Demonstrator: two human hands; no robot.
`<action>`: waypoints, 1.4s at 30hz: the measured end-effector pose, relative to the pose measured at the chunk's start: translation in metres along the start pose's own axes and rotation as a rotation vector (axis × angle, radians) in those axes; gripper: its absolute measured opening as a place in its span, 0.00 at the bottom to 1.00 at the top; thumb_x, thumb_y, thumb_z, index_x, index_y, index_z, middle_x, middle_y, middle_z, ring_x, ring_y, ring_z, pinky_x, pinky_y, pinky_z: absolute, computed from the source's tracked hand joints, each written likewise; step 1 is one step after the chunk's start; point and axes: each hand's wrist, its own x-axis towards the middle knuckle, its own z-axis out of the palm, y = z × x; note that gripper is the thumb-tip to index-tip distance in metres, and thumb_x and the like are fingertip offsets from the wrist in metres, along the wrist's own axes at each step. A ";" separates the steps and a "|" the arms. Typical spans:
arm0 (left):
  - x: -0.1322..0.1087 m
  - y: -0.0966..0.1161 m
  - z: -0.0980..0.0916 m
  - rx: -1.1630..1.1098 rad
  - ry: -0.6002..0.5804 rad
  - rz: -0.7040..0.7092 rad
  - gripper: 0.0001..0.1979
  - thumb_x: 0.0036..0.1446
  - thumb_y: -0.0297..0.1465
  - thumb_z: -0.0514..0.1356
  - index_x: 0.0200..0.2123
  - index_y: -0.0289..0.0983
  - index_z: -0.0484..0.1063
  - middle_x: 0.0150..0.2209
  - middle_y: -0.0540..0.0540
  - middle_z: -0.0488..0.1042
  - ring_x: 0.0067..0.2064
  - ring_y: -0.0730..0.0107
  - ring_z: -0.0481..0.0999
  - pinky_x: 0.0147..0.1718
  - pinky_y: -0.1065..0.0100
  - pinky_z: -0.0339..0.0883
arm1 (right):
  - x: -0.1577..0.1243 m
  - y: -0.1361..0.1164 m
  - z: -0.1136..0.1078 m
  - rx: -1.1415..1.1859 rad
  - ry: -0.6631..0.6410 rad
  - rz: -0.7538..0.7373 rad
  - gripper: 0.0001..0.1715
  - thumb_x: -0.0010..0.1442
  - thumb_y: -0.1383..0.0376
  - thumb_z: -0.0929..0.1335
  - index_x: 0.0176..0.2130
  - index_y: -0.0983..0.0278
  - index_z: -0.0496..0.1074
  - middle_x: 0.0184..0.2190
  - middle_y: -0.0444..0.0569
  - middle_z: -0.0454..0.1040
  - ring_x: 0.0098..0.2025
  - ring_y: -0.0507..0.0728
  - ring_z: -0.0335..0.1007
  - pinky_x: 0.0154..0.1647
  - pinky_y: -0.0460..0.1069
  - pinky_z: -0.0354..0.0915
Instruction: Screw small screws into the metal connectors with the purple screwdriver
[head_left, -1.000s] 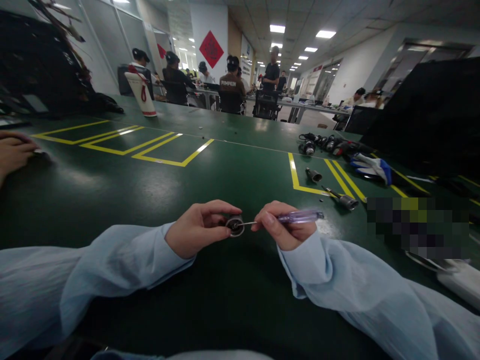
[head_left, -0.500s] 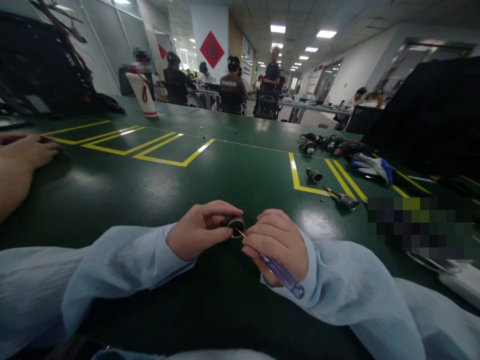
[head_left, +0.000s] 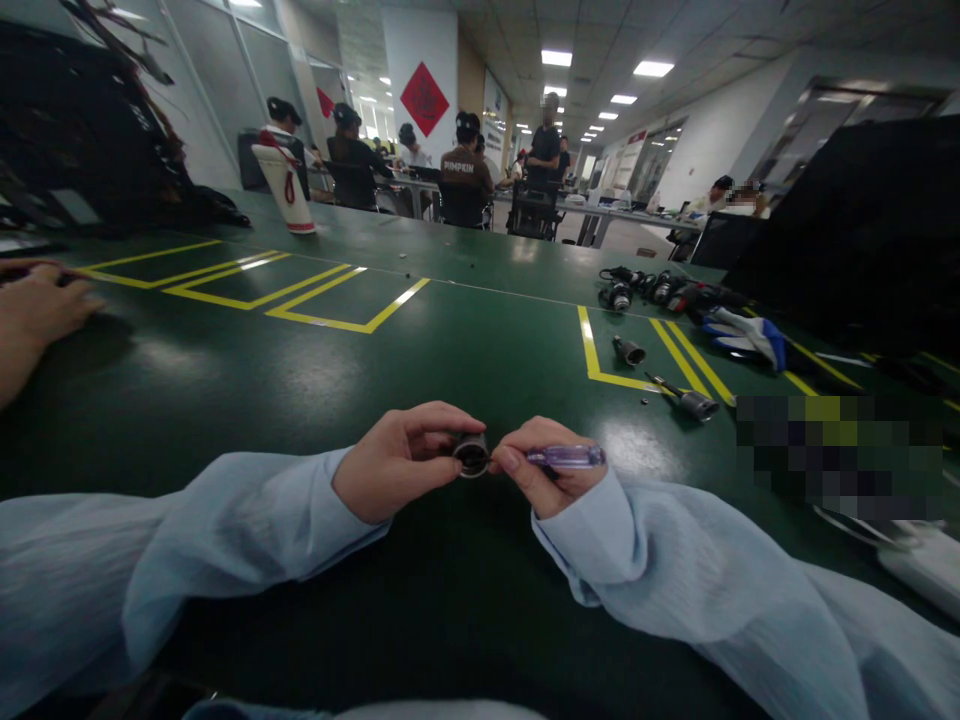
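Note:
Between the thumb and fingers of my left hand (head_left: 409,455) is a small dark metal cup (head_left: 471,456), its round opening tilted up toward me. My right hand (head_left: 544,465) grips a screwdriver with a clear purple handle (head_left: 568,456), which lies nearly level and points left. Its tip is at the cup's right rim; whether it goes inside is too small to tell. Both hands are just above the green table (head_left: 450,360). To the right lie another metal cup (head_left: 630,350) and a metal part with a thin shaft (head_left: 696,403).
A co-worker's hand (head_left: 45,305) rests at the left. A white paper cup (head_left: 286,190) stands at the back left. At the right are black cabled parts (head_left: 619,294), a blue-and-white glove (head_left: 746,335) and a white object (head_left: 922,560). Yellow tape marks the table.
My right hand has turned, swinging the screwdriver handle up from lower right to nearly level. The metal cup has shifted very slightly left. The co-worker's hand has moved left.

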 end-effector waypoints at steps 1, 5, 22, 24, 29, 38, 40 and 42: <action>0.000 0.000 0.000 -0.003 0.001 0.000 0.14 0.40 0.23 0.62 0.35 0.33 0.72 0.38 0.45 0.71 0.36 0.68 0.75 0.37 0.67 0.70 | 0.000 0.000 0.000 0.006 0.000 0.016 0.09 0.54 0.65 0.64 0.25 0.65 0.71 0.21 0.45 0.71 0.25 0.49 0.65 0.30 0.47 0.62; 0.000 0.000 0.000 -0.017 0.010 -0.020 0.15 0.40 0.23 0.62 0.36 0.33 0.70 0.37 0.45 0.72 0.36 0.67 0.75 0.37 0.66 0.70 | -0.001 0.000 0.000 0.065 0.020 0.144 0.11 0.54 0.63 0.64 0.24 0.65 0.71 0.21 0.46 0.71 0.24 0.50 0.66 0.26 0.46 0.62; -0.001 0.004 0.007 0.122 0.055 0.014 0.11 0.42 0.24 0.59 0.33 0.31 0.66 0.37 0.42 0.72 0.32 0.70 0.74 0.32 0.70 0.70 | 0.005 -0.011 -0.004 -0.329 -0.090 -0.478 0.02 0.52 0.71 0.64 0.28 0.67 0.67 0.23 0.47 0.74 0.27 0.52 0.66 0.31 0.49 0.62; -0.002 0.004 0.007 0.156 0.076 0.022 0.11 0.42 0.24 0.59 0.33 0.31 0.67 0.39 0.41 0.72 0.33 0.70 0.74 0.32 0.70 0.70 | 0.005 -0.013 -0.004 -0.359 -0.090 -0.486 0.02 0.52 0.71 0.64 0.28 0.67 0.67 0.22 0.47 0.74 0.26 0.52 0.66 0.31 0.50 0.62; -0.003 0.003 0.009 0.220 0.104 0.068 0.09 0.42 0.24 0.58 0.31 0.32 0.68 0.38 0.42 0.72 0.33 0.71 0.73 0.32 0.72 0.70 | 0.004 -0.017 -0.004 -0.433 -0.121 -0.509 0.06 0.53 0.71 0.64 0.25 0.66 0.67 0.21 0.46 0.72 0.26 0.51 0.65 0.32 0.49 0.62; -0.004 0.006 0.010 0.393 0.124 0.161 0.08 0.43 0.23 0.56 0.30 0.31 0.73 0.37 0.41 0.72 0.34 0.70 0.73 0.29 0.74 0.70 | -0.001 -0.017 -0.003 -0.485 -0.164 -0.531 0.06 0.53 0.70 0.64 0.25 0.66 0.67 0.22 0.46 0.72 0.28 0.52 0.63 0.34 0.50 0.61; -0.004 0.006 0.010 0.382 0.117 0.164 0.09 0.43 0.23 0.56 0.30 0.31 0.73 0.38 0.41 0.72 0.33 0.70 0.73 0.29 0.74 0.70 | -0.001 -0.019 -0.004 -0.495 -0.161 -0.526 0.07 0.54 0.70 0.64 0.25 0.65 0.67 0.22 0.46 0.71 0.28 0.52 0.63 0.35 0.50 0.61; -0.003 0.006 0.009 0.364 0.118 0.161 0.09 0.43 0.23 0.57 0.30 0.32 0.73 0.38 0.41 0.72 0.33 0.71 0.73 0.29 0.74 0.70 | -0.002 -0.020 -0.005 -0.501 -0.163 -0.529 0.07 0.55 0.69 0.63 0.25 0.65 0.66 0.21 0.45 0.71 0.29 0.52 0.63 0.36 0.50 0.61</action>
